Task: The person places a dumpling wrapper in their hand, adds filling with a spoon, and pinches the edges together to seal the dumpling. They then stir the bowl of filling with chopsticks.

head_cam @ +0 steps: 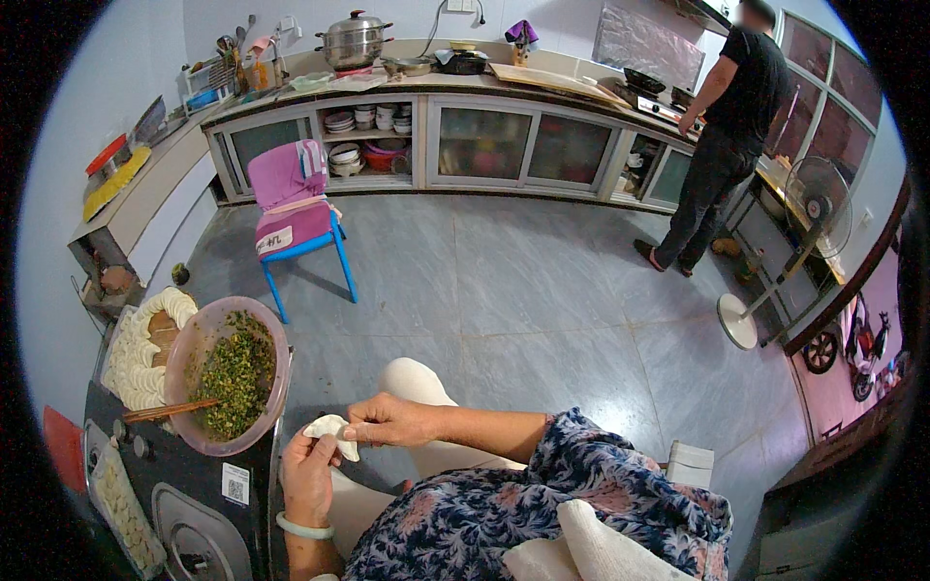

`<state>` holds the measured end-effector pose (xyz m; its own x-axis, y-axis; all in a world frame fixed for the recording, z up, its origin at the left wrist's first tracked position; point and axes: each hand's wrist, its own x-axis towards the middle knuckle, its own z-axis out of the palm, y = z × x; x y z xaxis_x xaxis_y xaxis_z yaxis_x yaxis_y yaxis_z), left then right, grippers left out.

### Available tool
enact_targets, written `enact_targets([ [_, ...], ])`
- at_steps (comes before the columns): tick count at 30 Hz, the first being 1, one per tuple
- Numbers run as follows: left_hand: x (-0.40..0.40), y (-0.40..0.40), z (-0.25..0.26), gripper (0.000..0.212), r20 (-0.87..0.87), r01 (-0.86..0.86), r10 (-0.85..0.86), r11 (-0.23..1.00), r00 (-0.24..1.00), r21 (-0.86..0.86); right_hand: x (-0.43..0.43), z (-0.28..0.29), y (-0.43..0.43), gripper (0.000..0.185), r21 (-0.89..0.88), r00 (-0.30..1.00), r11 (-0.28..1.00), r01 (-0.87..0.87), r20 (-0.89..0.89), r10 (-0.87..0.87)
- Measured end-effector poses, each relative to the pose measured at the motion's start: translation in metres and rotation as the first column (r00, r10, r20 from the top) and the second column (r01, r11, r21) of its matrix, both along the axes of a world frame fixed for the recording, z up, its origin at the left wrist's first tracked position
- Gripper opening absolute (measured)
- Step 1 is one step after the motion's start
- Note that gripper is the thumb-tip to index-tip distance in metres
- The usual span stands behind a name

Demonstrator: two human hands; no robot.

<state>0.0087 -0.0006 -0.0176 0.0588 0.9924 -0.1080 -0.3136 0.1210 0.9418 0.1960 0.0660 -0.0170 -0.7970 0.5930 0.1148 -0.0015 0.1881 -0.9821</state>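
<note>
My left hand (309, 461), with a pale bangle at the wrist, holds a folded white dough dumpling (330, 428) from below. The fingertips of my right hand (385, 420) pinch its edge from the other side. Close to the left stands a translucent plastic bowl (183, 356) with chopped green filling (236, 385). A pair of wooden chopsticks (171, 409) rests in it, their ends over the rim. Behind the bowl, overlapping round dough wrappers (134, 363) lie on a wooden board (166, 335). Lower left, a long tray (94, 443) carries rows of small pale pieces, probably dumplings.
The black stove top (211, 516) on my left has a round metal lid (195, 555). A blue-legged chair (294, 196) with a purple cover stands ahead. Along the far counter, a person (745, 109) stands near the cooker, with a pedestal fan (806, 225) to the right.
</note>
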Motion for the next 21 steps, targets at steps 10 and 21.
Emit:
enact_targets([
  [10, 0.001, 0.000, -0.006, 0.019, -0.013, 0.015, -0.014, 1.000, 1.000, 0.023, -0.004, -0.007, -0.003, 0.038, 0.162, 0.993, 0.986, 0.029, -0.116, -0.010],
  [21, 0.004, 0.001, -0.009, 0.019, 0.051, -0.069, 0.068, 0.997, 0.996, 0.029, -0.003, -0.013, -0.005, 0.037, 0.165, 0.998, 0.984, 0.059, -0.014, -0.058],
])
